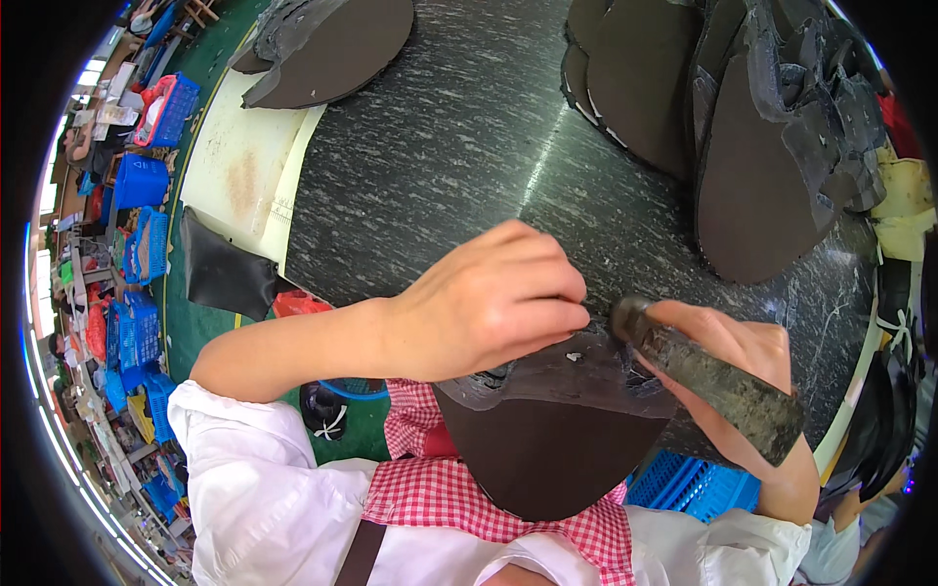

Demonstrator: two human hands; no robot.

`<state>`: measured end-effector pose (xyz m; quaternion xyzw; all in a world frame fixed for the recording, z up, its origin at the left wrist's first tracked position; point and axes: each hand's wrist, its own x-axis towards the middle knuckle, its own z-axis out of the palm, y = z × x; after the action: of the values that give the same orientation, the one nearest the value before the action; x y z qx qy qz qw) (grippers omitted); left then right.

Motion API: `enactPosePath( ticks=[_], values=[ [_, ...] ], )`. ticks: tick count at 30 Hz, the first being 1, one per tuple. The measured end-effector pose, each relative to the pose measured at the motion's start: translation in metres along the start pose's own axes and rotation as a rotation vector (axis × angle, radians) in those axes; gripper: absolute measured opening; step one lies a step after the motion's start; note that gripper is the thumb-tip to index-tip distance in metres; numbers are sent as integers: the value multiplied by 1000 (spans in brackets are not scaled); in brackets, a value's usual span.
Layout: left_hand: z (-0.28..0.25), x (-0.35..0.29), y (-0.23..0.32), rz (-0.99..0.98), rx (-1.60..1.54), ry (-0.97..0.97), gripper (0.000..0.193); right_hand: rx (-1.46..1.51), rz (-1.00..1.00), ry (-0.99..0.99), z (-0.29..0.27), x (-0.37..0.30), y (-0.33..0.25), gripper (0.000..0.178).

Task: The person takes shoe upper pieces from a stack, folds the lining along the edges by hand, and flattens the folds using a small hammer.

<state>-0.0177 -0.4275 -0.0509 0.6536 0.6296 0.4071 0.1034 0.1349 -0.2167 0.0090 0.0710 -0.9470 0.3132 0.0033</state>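
Note:
A dark brown, rounded leather piece (557,449) with a black glossy edge strip hangs over the table's near edge, against my checked apron. My left hand (493,303) is closed at its upper edge, fingers curled in a pinch; the fingertips are partly hidden. In my right hand (738,342) is a hammer (718,386) with a worn, grey metal head. One end of that head rests at or just above the black strip, close to my left fingers. The hammer's handle is hidden behind its head and my hand.
Stacked dark leather pieces (772,166) lie at the table's far right, with another pile (342,49) at the far left. The black speckled tabletop (440,186) has a pale board (234,166) beside it. Blue crates (699,483) stand below, to the right.

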Motion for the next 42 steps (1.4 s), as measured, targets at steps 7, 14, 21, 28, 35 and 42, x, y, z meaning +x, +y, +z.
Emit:
enactPosePath(
  ticks=[7,14,21,28,35,42],
  values=[
    [19,-9,25,170,448,-41,28,-70,-87,-31,0,17,-3,39],
    [0,-21,11,-4,252,63,26,-171,-178,25,4,12,0,42],
    [13,-23,28,124,588,48,20,-123,-219,-15,1,28,-4,41],
    [6,-20,17,-91,179,75,25,-22,-46,-225,-9,14,-13,37],
    [6,31,-7,283,252,-89,25,-102,94,133,-24,-7,-24,29],
    [1,27,-26,115,26,-49,20,21,169,95,-12,-13,2,27]
  ],
)
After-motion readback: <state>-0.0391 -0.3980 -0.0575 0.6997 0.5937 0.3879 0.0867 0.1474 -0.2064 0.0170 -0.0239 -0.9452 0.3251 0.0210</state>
